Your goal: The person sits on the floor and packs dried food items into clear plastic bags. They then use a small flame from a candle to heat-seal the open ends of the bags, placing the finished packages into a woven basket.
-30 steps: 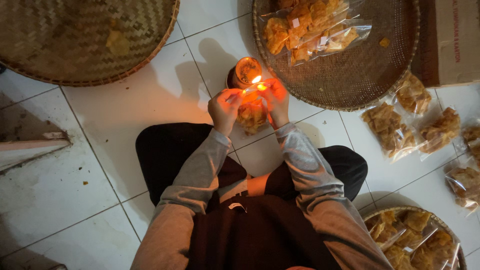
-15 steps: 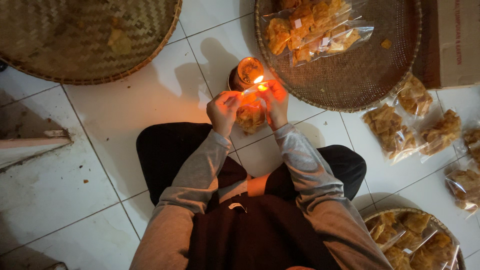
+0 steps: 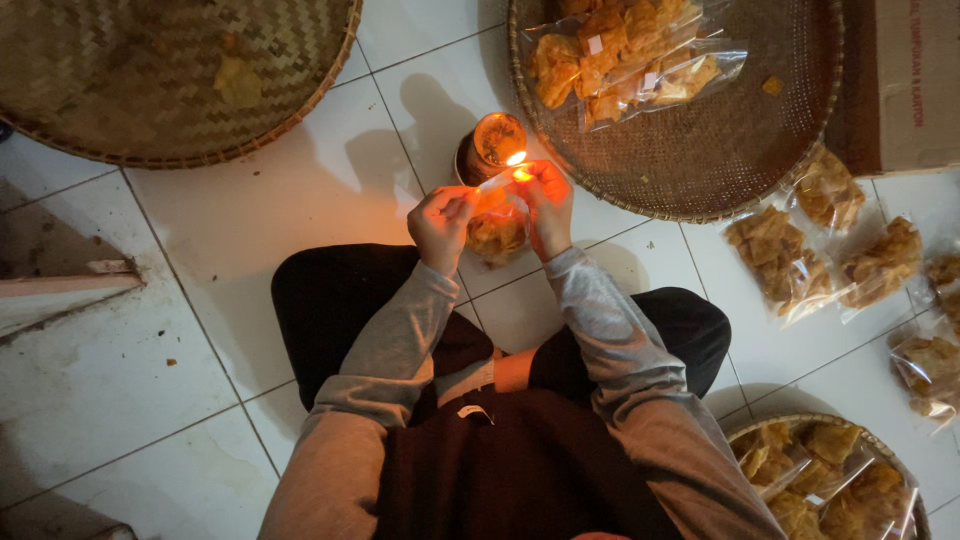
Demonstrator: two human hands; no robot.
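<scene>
I sit cross-legged on a white tiled floor. My left hand (image 3: 441,222) and my right hand (image 3: 545,203) together hold a small clear plastic bag of golden chips (image 3: 497,232), each pinching one end of its top edge. That top edge is stretched across a small flame (image 3: 517,159) burning on a round candle holder (image 3: 491,145) that stands on the floor just beyond my hands. The flame lights my fingers orange.
A large woven tray (image 3: 740,140) at the upper right holds several filled chip bags. Another woven tray (image 3: 160,80) lies at the upper left. Loose filled bags (image 3: 780,260) lie on the floor at the right, a basket of bags (image 3: 830,480) at the lower right, a cardboard box (image 3: 915,80) at the far right.
Both hands keep the bag's top edge at the flame; they have shifted only slightly, and the bag stays in the same grip.
</scene>
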